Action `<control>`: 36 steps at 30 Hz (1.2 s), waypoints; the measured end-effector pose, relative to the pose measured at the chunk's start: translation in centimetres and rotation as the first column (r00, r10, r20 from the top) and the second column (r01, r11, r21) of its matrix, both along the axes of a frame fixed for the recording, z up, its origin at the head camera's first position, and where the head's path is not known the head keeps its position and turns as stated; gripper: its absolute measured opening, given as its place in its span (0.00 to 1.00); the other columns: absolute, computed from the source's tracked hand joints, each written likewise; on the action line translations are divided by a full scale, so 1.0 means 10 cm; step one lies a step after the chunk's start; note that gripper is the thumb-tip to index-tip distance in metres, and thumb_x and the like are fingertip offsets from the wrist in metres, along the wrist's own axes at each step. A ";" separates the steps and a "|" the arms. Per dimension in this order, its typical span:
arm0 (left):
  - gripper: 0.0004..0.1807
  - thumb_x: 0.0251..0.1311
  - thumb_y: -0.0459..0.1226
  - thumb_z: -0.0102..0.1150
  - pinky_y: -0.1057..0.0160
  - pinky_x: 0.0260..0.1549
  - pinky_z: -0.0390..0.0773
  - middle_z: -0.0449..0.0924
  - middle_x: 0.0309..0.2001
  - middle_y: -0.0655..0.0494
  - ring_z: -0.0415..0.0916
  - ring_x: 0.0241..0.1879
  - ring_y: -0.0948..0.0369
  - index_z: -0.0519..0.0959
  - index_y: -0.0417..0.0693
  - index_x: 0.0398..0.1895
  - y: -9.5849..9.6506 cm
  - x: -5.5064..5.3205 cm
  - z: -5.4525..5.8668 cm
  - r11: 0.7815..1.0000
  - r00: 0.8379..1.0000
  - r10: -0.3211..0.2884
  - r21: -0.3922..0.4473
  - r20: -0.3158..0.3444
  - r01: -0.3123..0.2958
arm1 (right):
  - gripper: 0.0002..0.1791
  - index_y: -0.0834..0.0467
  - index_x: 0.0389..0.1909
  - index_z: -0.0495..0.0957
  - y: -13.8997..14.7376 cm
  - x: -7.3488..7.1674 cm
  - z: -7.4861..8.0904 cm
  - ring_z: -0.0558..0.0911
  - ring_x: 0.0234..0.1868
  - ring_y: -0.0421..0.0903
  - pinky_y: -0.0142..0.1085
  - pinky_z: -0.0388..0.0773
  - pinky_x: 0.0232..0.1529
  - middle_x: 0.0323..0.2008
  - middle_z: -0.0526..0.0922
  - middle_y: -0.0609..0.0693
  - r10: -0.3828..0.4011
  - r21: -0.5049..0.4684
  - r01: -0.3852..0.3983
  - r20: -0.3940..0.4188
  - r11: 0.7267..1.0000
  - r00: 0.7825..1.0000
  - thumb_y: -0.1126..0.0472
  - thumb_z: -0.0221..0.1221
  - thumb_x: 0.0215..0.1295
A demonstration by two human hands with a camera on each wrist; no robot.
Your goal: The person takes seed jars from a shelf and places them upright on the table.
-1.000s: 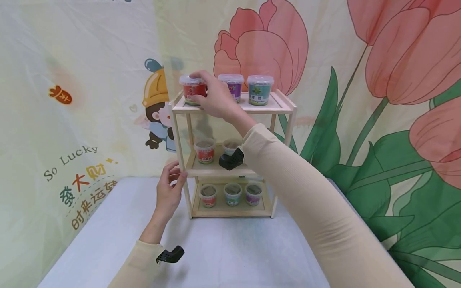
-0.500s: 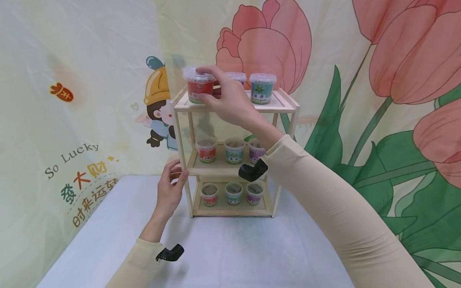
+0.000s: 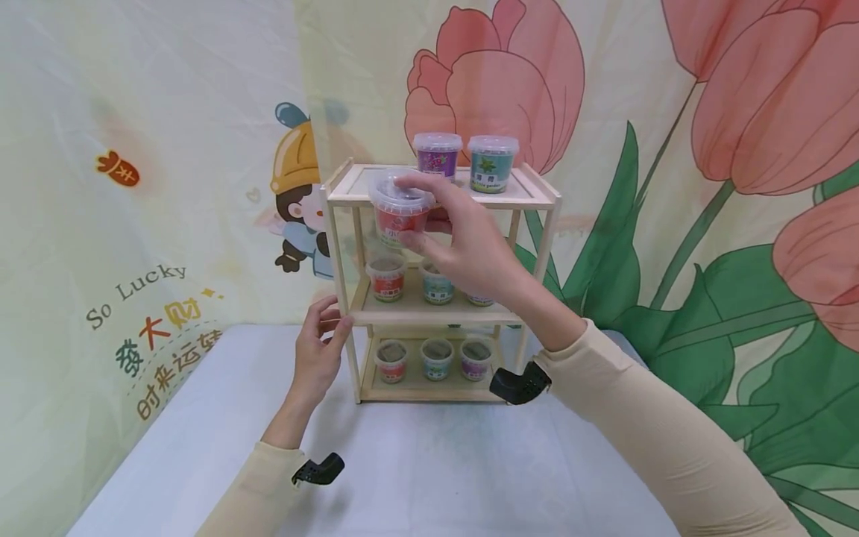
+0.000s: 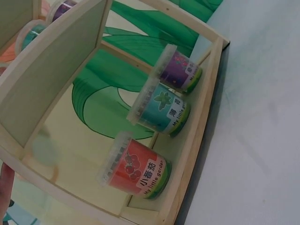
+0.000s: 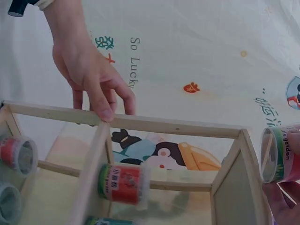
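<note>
My right hand [image 3: 470, 242] grips a lidded plastic cup [image 3: 396, 222] with a red label, in front of the rack's top tier and apart from it. In the right wrist view this cup [image 5: 287, 152] is at the right edge, partly cut off. My left hand [image 3: 317, 358] holds the front left post of a three-tier wooden rack [image 3: 429, 318] at middle-shelf height, thumb in front and fingers on the far side. On the top tier stand a purple-labelled cup [image 3: 438, 156] and a teal-labelled cup [image 3: 493, 168].
The middle shelf bears a red cup [image 3: 387, 282], a teal cup [image 3: 438, 289] and a purple one partly hidden by my right hand. Three similar cups stand on the bottom shelf, among them a red cup [image 4: 138, 168]. The rack stands on a white-covered table [image 3: 429, 470] before a printed cloth.
My right hand has lifted the red-labelled cup off the top tier's left end and brought it forward, down and to the right. The left hand stays on the post.
</note>
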State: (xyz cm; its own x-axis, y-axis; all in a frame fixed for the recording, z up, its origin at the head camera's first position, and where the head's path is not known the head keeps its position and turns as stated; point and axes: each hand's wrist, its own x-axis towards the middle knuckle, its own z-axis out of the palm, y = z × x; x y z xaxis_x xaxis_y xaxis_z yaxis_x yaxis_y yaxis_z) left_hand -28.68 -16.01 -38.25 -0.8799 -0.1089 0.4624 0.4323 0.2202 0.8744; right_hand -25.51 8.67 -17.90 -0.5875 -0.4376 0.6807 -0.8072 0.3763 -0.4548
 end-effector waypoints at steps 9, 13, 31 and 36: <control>0.27 0.80 0.39 0.57 0.76 0.48 0.74 0.73 0.62 0.41 0.72 0.57 0.54 0.66 0.50 0.77 -0.02 0.02 0.01 1.000 1.000 -0.002 -0.011 0.030 0.003 | 0.34 0.58 0.74 0.70 0.05 0.14 -0.56 0.82 0.61 0.49 0.39 0.82 0.61 0.66 0.77 0.56 0.015 0.022 -0.016 0.034 1.000 0.999 0.69 0.70 0.69; 0.27 0.80 0.39 0.57 0.76 0.48 0.74 0.73 0.62 0.40 0.72 0.58 0.52 0.66 0.50 0.77 -0.02 0.02 0.01 1.000 0.999 0.001 -0.016 0.035 0.000 | 0.34 0.58 0.73 0.72 0.03 0.17 -0.87 0.80 0.63 0.49 0.40 0.82 0.60 0.67 0.77 0.55 0.028 -0.002 -0.028 0.069 1.000 0.997 0.69 0.70 0.68; 0.27 0.78 0.45 0.60 0.71 0.49 0.76 0.75 0.62 0.46 0.74 0.58 0.53 0.67 0.60 0.76 -0.12 -0.22 -0.22 1.000 1.000 -0.013 -0.012 0.007 0.013 | 0.34 0.51 0.72 0.73 -0.19 0.25 -2.20 0.81 0.60 0.50 0.46 0.84 0.58 0.61 0.78 0.54 -0.015 -0.047 0.031 0.307 0.998 0.952 0.68 0.71 0.67; 0.28 0.77 0.47 0.60 0.70 0.50 0.77 0.75 0.61 0.46 0.74 0.58 0.53 0.68 0.60 0.76 -0.13 -0.20 -0.22 1.000 1.000 -0.021 -0.020 0.000 0.021 | 0.33 0.48 0.71 0.72 -0.30 0.22 -2.50 0.80 0.61 0.48 0.40 0.83 0.59 0.61 0.77 0.51 -0.032 -0.026 0.045 0.382 0.999 0.924 0.67 0.70 0.68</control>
